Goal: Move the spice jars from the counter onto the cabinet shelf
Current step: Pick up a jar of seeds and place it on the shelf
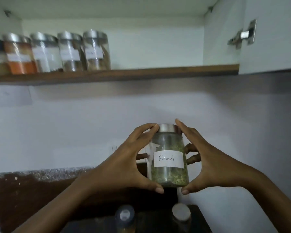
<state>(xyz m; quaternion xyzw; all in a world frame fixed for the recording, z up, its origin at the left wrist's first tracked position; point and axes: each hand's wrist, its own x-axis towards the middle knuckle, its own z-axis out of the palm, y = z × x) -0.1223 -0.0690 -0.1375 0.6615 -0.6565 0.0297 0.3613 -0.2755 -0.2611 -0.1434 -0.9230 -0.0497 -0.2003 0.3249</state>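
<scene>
1. While the fennel jar (169,158) hangs clear of the counter (32,190), it should be kept upright and level. Item: clear glass, steel lid, handwritten label "Fennel", greenish contents. Position: mid-air, below the shelf (158,73), held between both hands.
2. Step in hand, as judged: lift to the shelf, at twelve o'clock of the jar. The bare board at one o'clock, just right of the row of jars (57,52) standing at ten o'clock, looks the natural berth. Advice: bring the base above the shelf edge before moving inward; set down beside the last jar without knocking it; label outward, as the others appear to face.
3. Left hand (124,162): at nine o'clock of the jar; fingers curved, about half spread; fingertips on the lid rim, thumb under the base; grips the jar.
4. Right hand (208,160): at three o'clock of the jar; forefinger along the lid, thumb at the base, other fingers curled behind the glass; grips the jar likewise.
5. Two further jars (124,216) on the counter at six o'clock; blurred, contents not legible; judged next in turn.
</scene>
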